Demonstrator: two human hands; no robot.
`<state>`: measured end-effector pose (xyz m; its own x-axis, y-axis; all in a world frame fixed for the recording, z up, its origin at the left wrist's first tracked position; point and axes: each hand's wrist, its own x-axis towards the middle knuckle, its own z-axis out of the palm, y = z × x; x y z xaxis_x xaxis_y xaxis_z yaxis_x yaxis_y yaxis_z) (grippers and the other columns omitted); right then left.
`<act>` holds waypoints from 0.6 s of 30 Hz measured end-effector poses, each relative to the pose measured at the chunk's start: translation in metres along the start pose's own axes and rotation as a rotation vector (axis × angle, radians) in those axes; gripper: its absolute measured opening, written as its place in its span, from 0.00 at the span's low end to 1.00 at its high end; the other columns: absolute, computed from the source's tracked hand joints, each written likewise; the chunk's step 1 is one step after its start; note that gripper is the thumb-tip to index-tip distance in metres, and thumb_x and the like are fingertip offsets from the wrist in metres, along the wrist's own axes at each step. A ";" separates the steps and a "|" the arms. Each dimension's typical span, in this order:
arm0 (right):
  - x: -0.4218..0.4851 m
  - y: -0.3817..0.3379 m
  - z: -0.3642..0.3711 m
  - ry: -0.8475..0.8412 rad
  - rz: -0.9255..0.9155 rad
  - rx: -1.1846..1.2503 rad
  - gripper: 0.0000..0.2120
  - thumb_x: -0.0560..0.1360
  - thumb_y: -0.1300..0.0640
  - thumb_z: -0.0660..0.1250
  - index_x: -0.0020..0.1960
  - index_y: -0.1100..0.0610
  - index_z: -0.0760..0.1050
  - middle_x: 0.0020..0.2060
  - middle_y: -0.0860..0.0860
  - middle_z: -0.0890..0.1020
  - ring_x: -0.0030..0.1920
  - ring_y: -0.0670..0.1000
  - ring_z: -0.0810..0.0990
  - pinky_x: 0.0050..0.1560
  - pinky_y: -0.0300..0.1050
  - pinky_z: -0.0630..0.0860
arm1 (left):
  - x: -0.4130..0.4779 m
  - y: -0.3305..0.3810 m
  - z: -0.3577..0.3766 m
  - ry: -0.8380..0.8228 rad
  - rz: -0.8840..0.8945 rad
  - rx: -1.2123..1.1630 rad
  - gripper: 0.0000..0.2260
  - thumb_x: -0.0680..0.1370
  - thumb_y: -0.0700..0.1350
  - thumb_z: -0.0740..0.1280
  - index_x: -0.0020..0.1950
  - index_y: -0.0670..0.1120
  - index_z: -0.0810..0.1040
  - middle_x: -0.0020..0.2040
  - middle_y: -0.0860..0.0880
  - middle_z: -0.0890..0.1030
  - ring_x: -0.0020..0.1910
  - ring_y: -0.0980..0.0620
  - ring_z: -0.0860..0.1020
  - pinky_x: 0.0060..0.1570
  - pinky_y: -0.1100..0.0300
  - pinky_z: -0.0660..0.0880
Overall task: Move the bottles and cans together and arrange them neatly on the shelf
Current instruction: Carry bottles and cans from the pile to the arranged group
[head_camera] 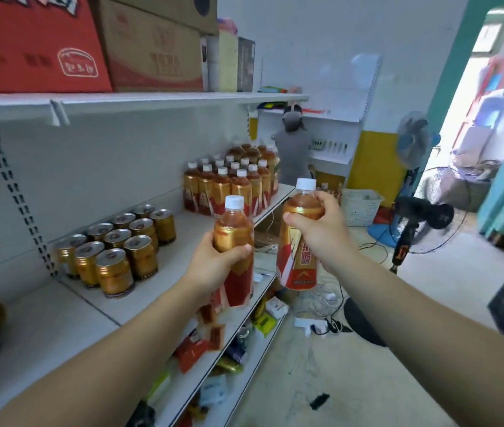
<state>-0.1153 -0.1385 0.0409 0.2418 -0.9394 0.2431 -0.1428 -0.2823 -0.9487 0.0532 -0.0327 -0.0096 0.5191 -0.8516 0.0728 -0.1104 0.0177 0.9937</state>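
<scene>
My left hand (pixel 213 262) grips a gold-and-red drink bottle (pixel 234 229) with a white cap, held upright over the front edge of the white shelf (pixel 183 241). My right hand (pixel 318 223) holds a second matching bottle (pixel 298 263) by its shoulder, out in front of the shelf edge. On the shelf, several gold cans (pixel 115 245) stand in a tight block at the left. Several matching bottles (pixel 229 183) stand grouped farther back to the right. A bare stretch of shelf lies between the cans and the bottles.
Red and brown cartons (pixel 90 44) sit on the upper shelf. Snack packets (pixel 201 343) fill the lower shelves. Cables and a power strip (pixel 315 323) litter the floor. A white basket (pixel 361 206), fans (pixel 413 143) and a person (pixel 293 149) stand at the far end.
</scene>
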 end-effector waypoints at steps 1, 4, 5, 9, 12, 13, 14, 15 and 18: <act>0.014 0.005 0.007 -0.001 -0.005 -0.005 0.31 0.61 0.45 0.76 0.60 0.37 0.65 0.51 0.42 0.76 0.47 0.47 0.78 0.43 0.46 0.76 | 0.014 -0.003 0.001 0.005 0.004 0.013 0.22 0.68 0.51 0.75 0.58 0.54 0.72 0.50 0.54 0.80 0.47 0.57 0.78 0.38 0.63 0.70; 0.062 0.017 0.028 -0.016 -0.028 -0.053 0.31 0.62 0.45 0.77 0.61 0.38 0.66 0.50 0.40 0.75 0.48 0.46 0.77 0.44 0.45 0.74 | 0.063 -0.014 0.004 0.037 0.027 0.053 0.23 0.67 0.51 0.76 0.57 0.55 0.70 0.49 0.57 0.78 0.45 0.60 0.77 0.37 0.67 0.69; 0.080 0.021 0.035 -0.030 -0.033 -0.065 0.32 0.63 0.45 0.77 0.62 0.39 0.66 0.51 0.40 0.75 0.49 0.46 0.77 0.46 0.46 0.75 | 0.082 -0.017 0.004 0.046 0.028 0.061 0.24 0.67 0.51 0.76 0.58 0.54 0.70 0.49 0.57 0.78 0.46 0.60 0.77 0.39 0.65 0.71; 0.149 0.029 0.065 -0.108 -0.085 -0.061 0.31 0.65 0.47 0.77 0.62 0.40 0.65 0.49 0.37 0.76 0.48 0.41 0.77 0.45 0.40 0.75 | 0.158 -0.027 0.004 0.088 0.013 0.063 0.30 0.67 0.52 0.76 0.66 0.50 0.70 0.57 0.50 0.79 0.56 0.49 0.77 0.58 0.49 0.73; 0.190 0.033 0.084 -0.155 -0.113 -0.065 0.31 0.64 0.46 0.77 0.61 0.40 0.65 0.50 0.38 0.75 0.49 0.41 0.77 0.44 0.38 0.73 | 0.199 -0.036 0.002 0.160 -0.030 0.013 0.28 0.67 0.51 0.76 0.64 0.51 0.72 0.56 0.51 0.80 0.56 0.50 0.77 0.59 0.49 0.73; 0.203 0.035 0.090 -0.173 -0.115 -0.067 0.32 0.64 0.46 0.77 0.63 0.41 0.65 0.51 0.39 0.76 0.50 0.42 0.77 0.46 0.39 0.73 | 0.211 -0.040 0.000 0.181 -0.049 0.004 0.26 0.67 0.51 0.76 0.62 0.52 0.73 0.54 0.52 0.80 0.54 0.50 0.77 0.57 0.50 0.73; 0.215 0.037 0.097 -0.192 -0.115 -0.071 0.33 0.64 0.46 0.77 0.63 0.42 0.66 0.53 0.41 0.76 0.51 0.43 0.77 0.48 0.40 0.73 | 0.221 -0.044 -0.002 0.200 -0.065 -0.001 0.24 0.67 0.51 0.76 0.60 0.54 0.73 0.52 0.54 0.81 0.53 0.51 0.78 0.55 0.52 0.73; 0.226 0.039 0.103 -0.212 -0.122 -0.073 0.31 0.64 0.46 0.77 0.62 0.41 0.66 0.53 0.41 0.76 0.51 0.43 0.76 0.48 0.40 0.73 | 0.230 -0.048 -0.005 0.215 -0.079 -0.005 0.23 0.66 0.51 0.76 0.59 0.55 0.74 0.51 0.55 0.81 0.52 0.52 0.78 0.52 0.53 0.72; 0.254 0.045 0.124 -0.284 -0.163 -0.062 0.29 0.63 0.48 0.78 0.58 0.40 0.66 0.50 0.39 0.76 0.50 0.40 0.76 0.47 0.38 0.72 | 0.254 -0.059 -0.013 0.263 -0.099 -0.010 0.25 0.64 0.52 0.76 0.58 0.57 0.73 0.49 0.56 0.80 0.49 0.55 0.78 0.49 0.55 0.73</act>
<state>0.0587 -0.3658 0.0345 0.5228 -0.7916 0.3162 -0.1366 -0.4439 -0.8856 0.2026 -0.2430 -0.0481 0.7291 -0.6843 -0.0060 -0.0408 -0.0522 0.9978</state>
